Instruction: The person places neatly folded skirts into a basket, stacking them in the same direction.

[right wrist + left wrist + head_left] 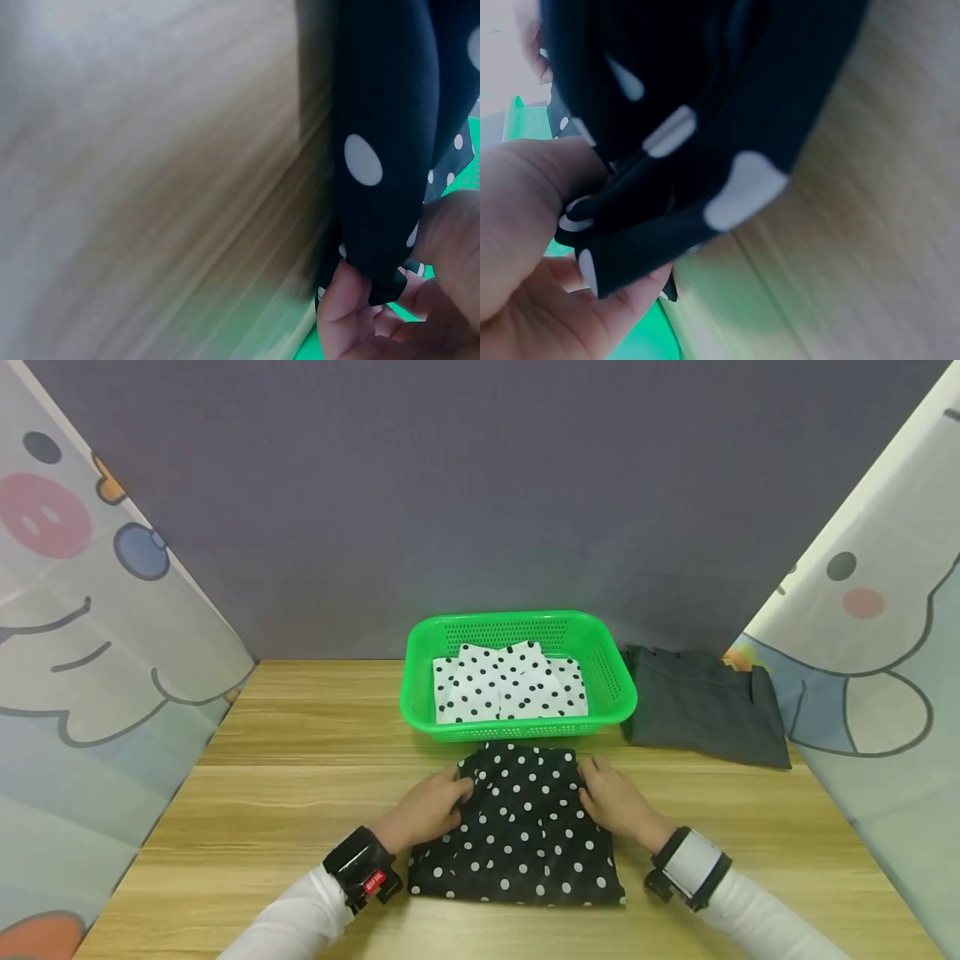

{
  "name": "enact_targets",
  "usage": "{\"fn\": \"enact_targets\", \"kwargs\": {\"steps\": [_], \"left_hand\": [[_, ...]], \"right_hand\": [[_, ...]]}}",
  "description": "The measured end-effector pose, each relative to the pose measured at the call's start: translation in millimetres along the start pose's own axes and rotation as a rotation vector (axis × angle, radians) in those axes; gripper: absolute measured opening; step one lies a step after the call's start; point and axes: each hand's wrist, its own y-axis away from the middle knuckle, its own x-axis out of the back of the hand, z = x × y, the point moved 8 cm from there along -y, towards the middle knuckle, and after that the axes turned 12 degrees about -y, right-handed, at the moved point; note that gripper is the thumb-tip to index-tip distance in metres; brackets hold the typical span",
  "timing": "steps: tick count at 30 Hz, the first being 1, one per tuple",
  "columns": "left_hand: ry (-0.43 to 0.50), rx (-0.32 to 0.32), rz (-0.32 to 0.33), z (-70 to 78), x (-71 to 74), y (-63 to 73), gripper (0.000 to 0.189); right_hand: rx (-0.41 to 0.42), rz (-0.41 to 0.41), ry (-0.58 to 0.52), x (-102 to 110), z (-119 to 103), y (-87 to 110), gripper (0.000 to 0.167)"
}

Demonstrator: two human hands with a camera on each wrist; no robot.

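A wood-grain table [300,718] bears a green basket [517,729], grey cloth [705,706] and dotted black cloth [517,835].

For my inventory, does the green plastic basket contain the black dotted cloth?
No, the green plastic basket holds white dotted cloth, while the left hand and right hand grip the black dotted cloth outside it.

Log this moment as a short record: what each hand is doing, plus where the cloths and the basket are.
Left hand: left hand pinches the left side of the black cloth
Right hand: right hand pinches its right side
Black cloth: white dots; wider at the near end than the far end
Basket: green basket, on the table beyond the black cloth
In basket: white cloth with black dots
Right of basket: dark gray cloth
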Motion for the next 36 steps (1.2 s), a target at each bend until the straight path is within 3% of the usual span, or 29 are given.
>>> {"fn": "enact_targets", "kwargs": {"steps": [5, 9, 19, 24, 36], "left_hand": [[-0.003, 0.008, 0.025, 1.1, 6.4, 4.0, 0.020], [-0.010, 0.013, 0.087, 4.1, 17.6, 10.9, 0.021], [-0.033, -0.023, 0.353, 14.1, 55.3, 33.7, 0.029], [-0.073, -0.063, 0.456, 18.5, 69.8, 39.6, 0.030], [-0.100, -0.068, 0.524, 19.0, 105.7, 33.9, 0.031]], "right_hand": [[0.061, 0.059, 0.008, 9.3, -9.7, 2.0, 0.018], [0.115, 0.113, 0.008, 19.2, -19.3, 5.7, 0.020], [0.239, 0.257, 0.002, 44.8, -38.7, 14.0, 0.025], [0.298, 0.322, 0.030, 59.5, -48.4, 15.9, 0.027], [0.375, 0.427, 0.093, 98.6, -66.4, 3.6, 0.028]]}}
